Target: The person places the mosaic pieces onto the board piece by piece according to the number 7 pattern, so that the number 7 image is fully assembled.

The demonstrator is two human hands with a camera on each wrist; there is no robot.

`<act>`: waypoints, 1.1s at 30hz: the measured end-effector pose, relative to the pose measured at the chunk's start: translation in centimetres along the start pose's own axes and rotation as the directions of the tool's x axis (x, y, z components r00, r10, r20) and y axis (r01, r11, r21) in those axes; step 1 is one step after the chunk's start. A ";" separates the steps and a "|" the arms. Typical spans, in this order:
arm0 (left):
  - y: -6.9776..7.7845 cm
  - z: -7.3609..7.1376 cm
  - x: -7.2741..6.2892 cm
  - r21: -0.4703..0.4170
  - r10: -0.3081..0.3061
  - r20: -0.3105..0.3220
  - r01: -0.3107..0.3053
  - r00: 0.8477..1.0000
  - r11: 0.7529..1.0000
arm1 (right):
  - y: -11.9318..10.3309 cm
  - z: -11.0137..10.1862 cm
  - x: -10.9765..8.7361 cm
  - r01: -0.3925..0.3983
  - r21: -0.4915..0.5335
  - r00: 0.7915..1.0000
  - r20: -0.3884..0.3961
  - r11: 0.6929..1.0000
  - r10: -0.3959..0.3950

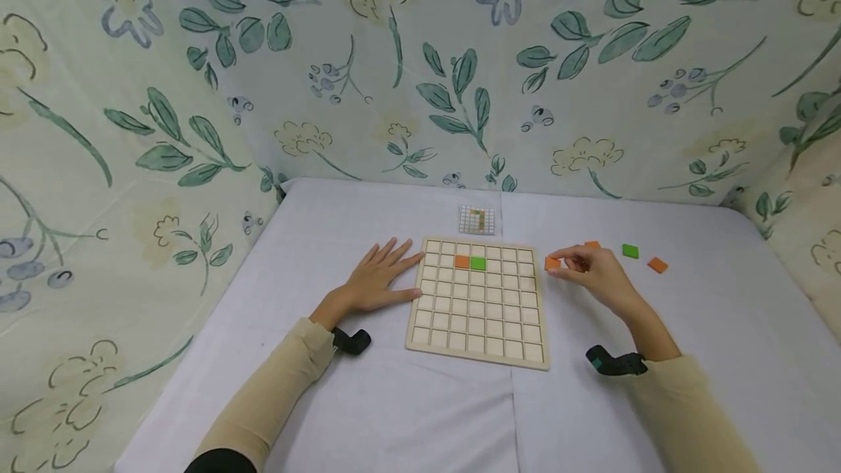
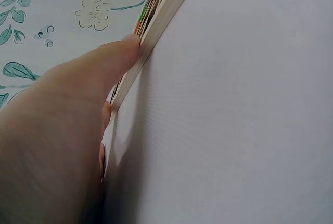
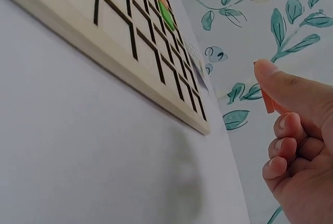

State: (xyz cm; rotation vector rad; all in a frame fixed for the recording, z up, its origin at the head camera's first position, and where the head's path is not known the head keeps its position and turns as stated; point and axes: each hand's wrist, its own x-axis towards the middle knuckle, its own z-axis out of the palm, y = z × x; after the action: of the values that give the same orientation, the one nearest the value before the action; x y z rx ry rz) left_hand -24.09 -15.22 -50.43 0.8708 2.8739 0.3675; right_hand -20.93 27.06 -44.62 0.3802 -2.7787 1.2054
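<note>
On the white cloth (image 1: 427, 414), a pale wooden grid board (image 1: 477, 306) lies flat, roughly mid-table, between the person's two hands. Left hand (image 1: 377, 279): fingers spread wide, palm side down, thumb and index fingertip touching the board's left edge; the left wrist view has the thumb against its side wall. Right hand (image 1: 598, 272): thumb and forefinger pinch an orange tile (image 1: 553, 263), just beside the board's right edge, apart from it; remaining fingers curled in, per the right wrist view, where the tile shows edge-on, mostly covered by the thumb.

On the board, second row from the far side: orange square (image 1: 463, 262) in the third cell from left, green square (image 1: 478, 263) in the fourth, side by side. Near the board's far edge, a small card (image 1: 477, 220) printed with a grid and coloured cells; detail too small to read.

Right of the board, loose on the cloth: green tile (image 1: 631, 251), another orange piece (image 1: 658, 265) nearby, turned at an angle, and a third orange one (image 1: 593, 244) partly hidden behind the right hand. Beige sleeves (image 1: 263, 393) on both arms, a dark device (image 1: 352, 341) at each wrist. Leaf-and-flower fabric (image 1: 368, 50) hangs behind the table.
</note>
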 end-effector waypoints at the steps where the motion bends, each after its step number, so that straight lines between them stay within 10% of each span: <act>1: 0.0 0.0 0.0 0.000 0.000 -0.002 0.000 1.000 1.000 | -0.2 0.2 0.3 0.014 0.005 1.000 0.003 1.000 -0.014; 33: 0.1 -0.1 0.0 0.000 0.006 -0.008 -0.006 1.000 1.000 | -2.1 6.5 4.5 -0.070 0.186 0.989 0.139 0.980 0.044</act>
State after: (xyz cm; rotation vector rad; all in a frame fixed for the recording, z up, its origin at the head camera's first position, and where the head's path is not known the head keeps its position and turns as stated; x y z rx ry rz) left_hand -24.04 -15.19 -50.30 0.8799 2.8793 0.3720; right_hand -24.65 20.07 -46.75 0.4138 -2.8110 1.5205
